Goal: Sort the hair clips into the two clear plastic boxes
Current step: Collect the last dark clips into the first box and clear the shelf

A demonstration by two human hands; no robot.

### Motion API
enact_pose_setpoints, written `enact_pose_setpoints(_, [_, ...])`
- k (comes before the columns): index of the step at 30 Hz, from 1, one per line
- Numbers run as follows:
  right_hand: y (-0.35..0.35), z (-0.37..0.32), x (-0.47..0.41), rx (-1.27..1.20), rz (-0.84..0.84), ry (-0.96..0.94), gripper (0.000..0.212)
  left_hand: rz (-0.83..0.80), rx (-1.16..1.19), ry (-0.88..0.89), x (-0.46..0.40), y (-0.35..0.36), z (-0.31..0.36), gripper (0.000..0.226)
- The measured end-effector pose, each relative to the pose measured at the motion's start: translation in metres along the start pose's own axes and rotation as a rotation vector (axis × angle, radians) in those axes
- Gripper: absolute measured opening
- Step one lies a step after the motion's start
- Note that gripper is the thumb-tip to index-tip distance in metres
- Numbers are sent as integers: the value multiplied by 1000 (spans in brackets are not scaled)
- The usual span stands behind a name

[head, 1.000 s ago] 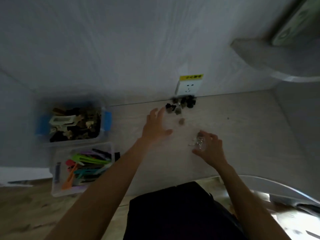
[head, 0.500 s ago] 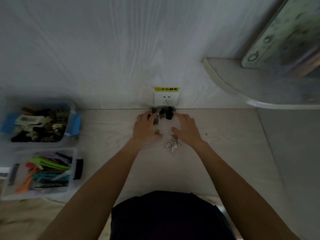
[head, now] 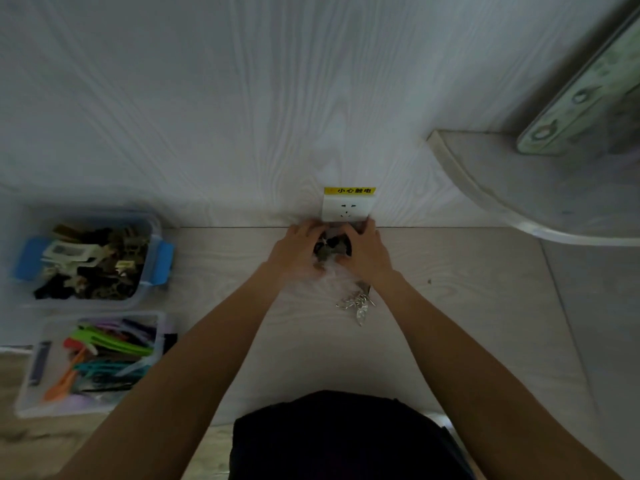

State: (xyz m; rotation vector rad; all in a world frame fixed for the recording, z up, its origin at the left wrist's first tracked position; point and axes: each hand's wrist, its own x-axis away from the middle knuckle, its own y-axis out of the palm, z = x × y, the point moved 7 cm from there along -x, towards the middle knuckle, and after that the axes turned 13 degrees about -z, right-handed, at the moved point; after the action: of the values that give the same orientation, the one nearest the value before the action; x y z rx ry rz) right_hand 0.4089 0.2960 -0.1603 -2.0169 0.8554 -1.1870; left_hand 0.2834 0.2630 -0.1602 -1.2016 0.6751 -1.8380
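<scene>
Pale wood-grain table (head: pixel 467 271) butted against a white wood-grain wall, with a white socket (head: pixel 348 208) under a yellow warning label (head: pixel 349 190) right at the seam. Person stands at the near edge, both bare forearms reaching straight out to the wall. Left hand (head: pixel 294 251) and right hand (head: pixel 367 252) are cupped toward each other around a small heap of dark hair clips (head: pixel 332 245) just below the socket; fingers curl in round the heap from both sides, thumbs toward the near side. Exact contact is blurred, can't tell which clips each hand actually has. Near the right wrist, a bunch of silver metal clips (head: pixel 356 303) lies loose on the table, touching neither hand. Far left, well apart from the hands, two clear boxes sit one behind the other: the far box (head: pixel 152 289) with blue latches holds dark and cream claw-type clips, the near box (head: pixel 157 355) holds long flat coloured clips, green, orange, teal, purple. Both lids off. Upper right, a curved pale shelf (head: pixel 502 188) sticks out from the wall.
</scene>
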Motion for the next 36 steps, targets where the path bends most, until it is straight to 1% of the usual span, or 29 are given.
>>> enact_pose_setpoints(3, [2, 5, 8, -30, 12, 7, 46, 25, 57, -53, 1, 1, -4, 79])
enact_pose_setpoints(7, [4, 15, 26, -100, 56, 36, 35, 113, 144, -91, 10, 6, -16, 58])
enact_pose_setpoints(11, [7, 19, 39, -170, 81, 48, 35, 138, 203, -116, 18, 11, -23, 52])
enact_pose_setpoints(13, [6, 19, 44, -207, 96, 41, 35, 154, 254, -125, 20, 12, -26, 44])
enact_pose_setpoints(16, [4, 19, 52, -201, 126, 30, 34, 124, 283, -140, 22, 17, -29, 32])
enact_pose_setpoints(18, [3, 20, 54, -188, 148, 27, 31, 134, 301, -137, 24, 17, -28, 40])
enact_pose_setpoints(21, [2, 20, 54, -159, 151, 31, 25, 104, 315, -110, 25, 16, -20, 69])
enact_pose_setpoints(22, [2, 20, 53, -146, 152, 29, 24, 90, 298, -101, 24, 15, -17, 74])
enact_pose_setpoints(23, [1, 19, 53, -128, 151, 26, 23, 82, 276, -86, 22, 15, -14, 74])
enact_pose_setpoints(25, [-1, 16, 51, -72, 141, 18, 22, 85, 234, -48, 18, 13, -11, 61])
enact_pose_setpoints(28, [-5, 13, 49, -45, 149, 5, 20, 152, 263, -49, 18, 10, -18, 37])
enact_pose_setpoints(31, [-9, 14, 51, -165, 192, 1, 18, 221, 335, -107, 29, 12, -31, 24])
enact_pose_setpoints(35, [-1, 11, 63, -498, 212, 21, 20, 265, 474, -177, 56, 14, -44, 23])
enact_pose_setpoints(36, [1, 12, 66, -607, 207, 42, 20, 286, 503, -163, 62, 10, -42, 23])
